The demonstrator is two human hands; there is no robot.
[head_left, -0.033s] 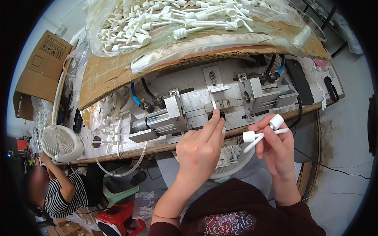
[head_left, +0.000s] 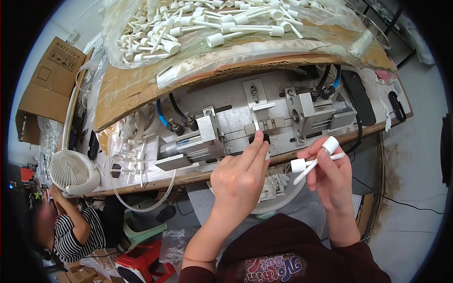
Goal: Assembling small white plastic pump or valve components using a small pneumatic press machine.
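Note:
My left hand (head_left: 240, 177) reaches over the metal fixture, fingers stretched out and close together. Its fingertips touch or nearly touch the lower end of a white stick (head_left: 256, 125) in the fixture's middle; the thumb is hidden. A bit of white shows beside the fingers, too little to name. To the right, my right hand (head_left: 332, 181) is closed on two white capped sticks whose stems cross. One ribbed cap (head_left: 330, 145) sits up by the fingertips, the other cap (head_left: 298, 165) points left.
Metal cylinder blocks (head_left: 211, 134) (head_left: 309, 115) flank the fixture. Cardboard (head_left: 127, 89) behind bears a heap of capped sticks (head_left: 188, 21). A white basket (head_left: 283, 202) holds more below the table edge. Left are a small fan (head_left: 74, 172) and a person in stripes (head_left: 75, 236).
The cap at my right fingertips has tilted slightly. The outer end plate of the left cylinder block has shifted a little to the right. My left hand stays in place.

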